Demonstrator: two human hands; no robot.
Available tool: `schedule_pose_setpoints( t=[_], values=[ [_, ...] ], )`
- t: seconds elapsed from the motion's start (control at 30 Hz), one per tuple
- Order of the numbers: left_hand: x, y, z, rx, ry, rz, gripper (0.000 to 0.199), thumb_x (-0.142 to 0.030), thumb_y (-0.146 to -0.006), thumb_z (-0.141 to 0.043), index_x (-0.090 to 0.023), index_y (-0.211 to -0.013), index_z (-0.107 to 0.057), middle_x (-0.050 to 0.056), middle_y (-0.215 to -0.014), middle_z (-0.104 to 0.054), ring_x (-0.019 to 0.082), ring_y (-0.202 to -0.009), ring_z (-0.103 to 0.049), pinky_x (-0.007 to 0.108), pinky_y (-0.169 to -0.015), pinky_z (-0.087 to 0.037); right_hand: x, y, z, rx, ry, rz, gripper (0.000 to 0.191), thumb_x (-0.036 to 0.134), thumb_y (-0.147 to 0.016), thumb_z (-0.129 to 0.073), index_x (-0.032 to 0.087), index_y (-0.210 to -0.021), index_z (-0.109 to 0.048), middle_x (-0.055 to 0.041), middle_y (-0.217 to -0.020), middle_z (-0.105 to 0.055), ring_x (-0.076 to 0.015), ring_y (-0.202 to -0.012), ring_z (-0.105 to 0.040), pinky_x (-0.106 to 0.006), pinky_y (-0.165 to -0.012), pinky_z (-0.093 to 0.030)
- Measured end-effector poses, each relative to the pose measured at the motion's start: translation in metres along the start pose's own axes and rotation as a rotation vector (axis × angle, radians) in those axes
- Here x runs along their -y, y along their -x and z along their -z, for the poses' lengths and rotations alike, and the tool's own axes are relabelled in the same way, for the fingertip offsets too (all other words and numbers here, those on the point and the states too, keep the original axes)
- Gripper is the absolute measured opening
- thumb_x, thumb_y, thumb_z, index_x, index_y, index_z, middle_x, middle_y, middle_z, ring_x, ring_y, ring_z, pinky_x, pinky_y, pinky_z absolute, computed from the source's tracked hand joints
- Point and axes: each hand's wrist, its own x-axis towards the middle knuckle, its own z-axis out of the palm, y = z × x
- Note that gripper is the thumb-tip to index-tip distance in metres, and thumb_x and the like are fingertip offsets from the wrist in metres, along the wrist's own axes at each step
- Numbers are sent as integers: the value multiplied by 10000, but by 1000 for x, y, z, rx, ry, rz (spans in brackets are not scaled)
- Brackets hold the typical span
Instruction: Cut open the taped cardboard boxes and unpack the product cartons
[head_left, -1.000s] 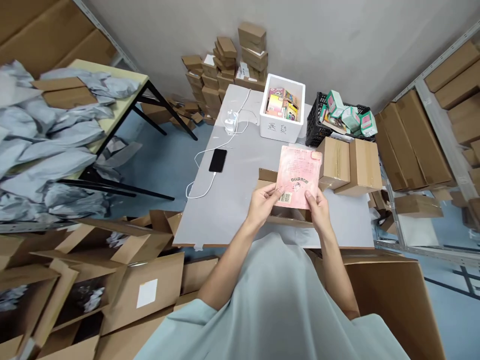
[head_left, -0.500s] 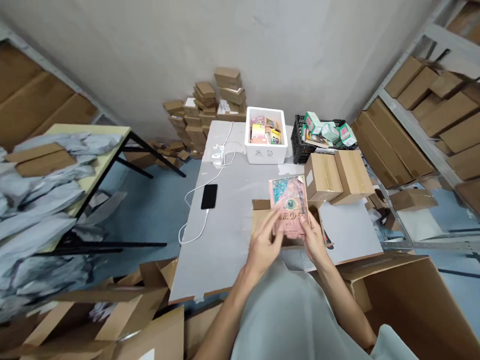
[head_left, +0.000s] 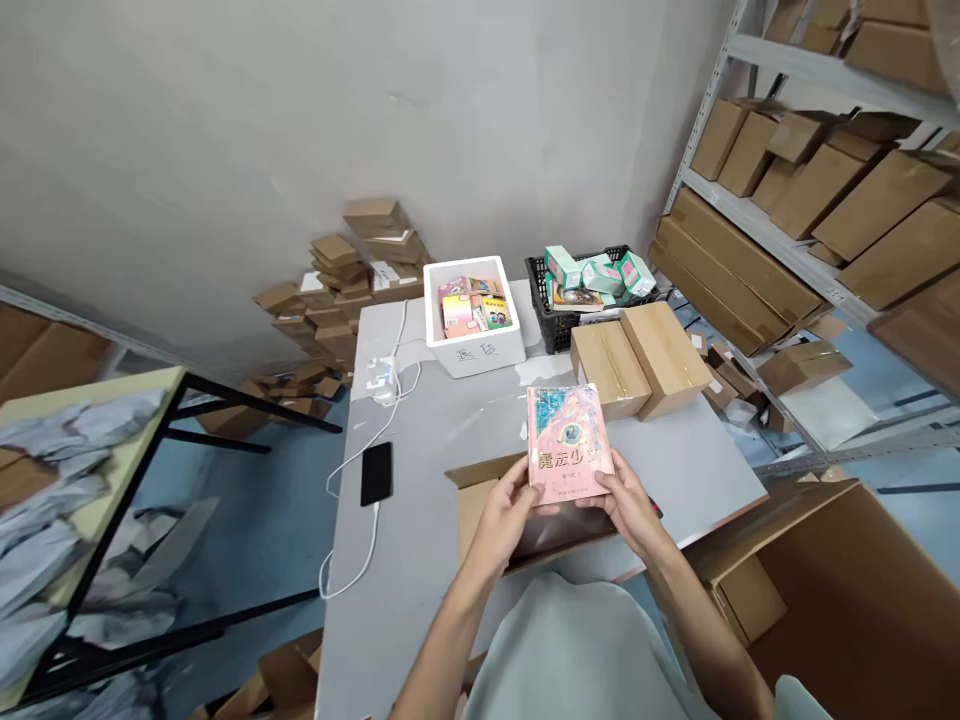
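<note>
A pink book (head_left: pixel 570 445) is gripped near its lower L corner by the L hand (head_left: pixel 504 512) & near its lower R corner by the R hand (head_left: pixel 631 505), w/ both thumbs pressed on the front cover. It's held cover-up in front of both hands, above an open carton (head_left: pixel 474 520), which is partly hidden beneath them on a grey table (head_left: pixel 401 605). Just beyond the R hand, 2 taped boxes (head_left: pixel 611 368) are set side by side; behind these, green-white packs (head_left: pixel 604 276) are piled in a black crate (head_left: pixel 556 332). Well ahead of the L hand, books are kept in a white foam box (head_left: pixel 478 358). Off to L of the L hand, a blk phone (head_left: pixel 376 473) is laid flat, plugged into a white cable (head_left: pixel 369 560). Lower R of the R hand, a lg. cardboard box (head_left: pixel 840 600) is placed by the table.
</note>
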Motion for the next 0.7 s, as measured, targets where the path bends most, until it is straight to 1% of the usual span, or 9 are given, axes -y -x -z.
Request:
schedule_pose_setpoints(
  t=[0.1, 0.2, 0.27, 0.33, 0.4, 0.47, 0.57, 0.63, 0.7],
  values=[
    [-17, -43, -18, 49, 10, -79, 610, -431, -884, -871, -202, -1442, -782, 139, -1537, -757, 346, -1246, -803, 425, -890, -768, 16, -36, 17, -10, -6, 85, 485, 447, -906, -888, 305, -1342, -731, -81, -1383, -830, -309, -1163, -832, -439, -818, -789],
    [-41, -101, -41, 63, 42, -174, 549, -294, -814, -858, -192, -1351, -809, 123, -1548, -753, 337, -1305, -777, 421, -966, -753, 47, -93, 27, 6, 15, 179, 492, 437, -913, -862, 300, -1363, -717, -90, -1454, -805, -319, -1221, -820, -479, -894, -786],
    [-65, -143, -56, 34, 48, -213, 514, -183, -770, -805, -187, -1284, -820, 114, -1468, -795, 327, -1332, -758, 420, -1007, -739, 74, -137, 26, 17, 43, 228, 469, 396, -901, -846, 295, -1342, -722, -88, -1477, -796, -319, -1283, -799, -471, -949, -775],
    [-92, -182, -70, -1, 58, -239, 439, -100, -760, -734, -163, -1186, -822, 110, -1384, -826, 298, -1285, -770, 443, -1073, -715, 100, -181, 20, 8, 45, 287, 435, 336, -861, -826, 284, -1282, -730, -83, -1429, -814, -314, -1316, -781, -444, -963, -767],
    [-117, -213, -81, -59, 72, -252, 356, -32, -768, -682, -137, -1083, -812, 112, -1272, -847, 259, -1192, -793, 480, -1138, -682, 121, -219, 13, 10, 17, 333, 420, 287, -843, -786, 287, -1257, -716, -62, -1403, -822, -287, -1307, -780, -428, -979, -758],
    [-134, -236, -88, -87, 81, -265, 334, 3, -797, -655, -131, -1063, -806, 104, -1209, -847, 224, -1115, -797, 508, -1174, -659, 134, -246, 9, 18, -16, 348, 377, 245, -835, -755, 283, -1207, -706, -49, -1342, -839, -252, -1234, -801, -404, -975, -752],
    [-141, -261, -93, -99, 91, -268, 301, 39, -821, -643, -127, -1017, -802, 92, -1141, -841, 190, -1049, -789, 511, -1210, -634, 141, -272, 12, 15, -35, 322, 271, 199, -835, -731, 269, -1094, -692, -28, -1188, -863, -194, -1069, -824, -347, -965, -744],
    [-137, -275, -94, -106, 95, -250, 266, 56, -822, -644, -120, -957, -791, 92, -1083, -835, 180, -1020, -788, 511, -1225, -624, 139, -283, 19, -1, -27, 295, 218, 174, -835, -721, 261, -1030, -679, -13, -1096, -863, -169, -991, -829, -321, -963, -741],
    [-128, -290, -95, -118, 98, -222, 254, 67, -816, -646, -117, -925, -784, 91, -1024, -828, 182, -1004, -792, 522, -1227, -623, 135, -294, 27, -13, -9, 267, 227, 147, -824, -725, 256, -1017, -677, -12, -1043, -863, -173, -946, -843, -327, -945, -750]
  ],
)
